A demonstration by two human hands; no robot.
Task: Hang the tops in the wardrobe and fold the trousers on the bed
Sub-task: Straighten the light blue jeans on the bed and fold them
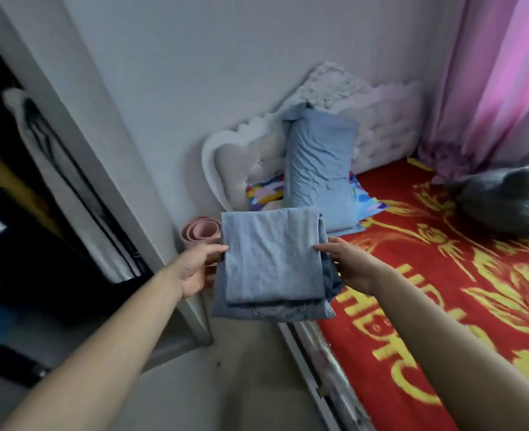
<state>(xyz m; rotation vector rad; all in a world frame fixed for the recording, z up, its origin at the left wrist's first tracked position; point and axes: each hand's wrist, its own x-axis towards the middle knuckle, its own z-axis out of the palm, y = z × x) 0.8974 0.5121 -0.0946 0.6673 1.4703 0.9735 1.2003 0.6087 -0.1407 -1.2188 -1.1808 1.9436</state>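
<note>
A stack of folded light-blue trousers (272, 259) is held in the air between the wardrobe and the bed, with denim jeans at the bottom of the stack. My left hand (195, 269) grips its left edge and my right hand (350, 262) grips its right edge. The bed (443, 290) with a red and yellow patterned cover lies to the right. The open wardrobe (39, 197) on the left holds hanging clothes, among them a white top with black stripes (67, 188).
A light-blue pillow (319, 163) leans on the white padded headboard (241, 157), over a colourful cloth (264, 192). A grey fluffy cushion (505, 200) lies at the bed's far right under pink curtains (490, 73). A rolled pink mat (199, 231) stands by the wall.
</note>
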